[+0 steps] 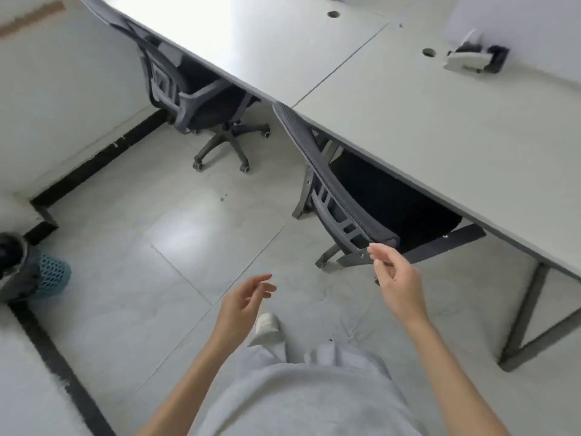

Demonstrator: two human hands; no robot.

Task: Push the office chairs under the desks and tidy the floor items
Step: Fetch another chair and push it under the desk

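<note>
Two grey mesh office chairs sit at a long white counter [393, 121] that runs from 11 o'clock down to 3 o'clock. The far chair [188, 89], at 11 o'clock, has its seat tucked under the counter edge, with its five-star wheeled base showing on the floor [141, 215] behind it. The near chair [339, 199], at about 2 o'clock from the hands, is also pushed in: its black seat lies in shadow under the counter and the top of its mesh backrest leans close against the counter edge.

The right hand [396, 278] hangs just behind the lower frame of the near chair, fingers loosely bent and apart, holding nothing; its fingertips are very near the frame, and I cannot tell whether they touch it. The left hand [242, 303] floats over the tiles at 6 o'clock, fingers relaxed and spread, holding nothing too.

At 9 o'clock, by the wall's black skirting, a teal mesh wastebasket [53, 275] with a dark bag liner lies tilted on the floor. On the counter at 2 o'clock rests a white and black clamp-like fitting [474, 58] beside a round cable hole [427, 52]. A white shoe [267, 325] shows below the left hand.
</note>
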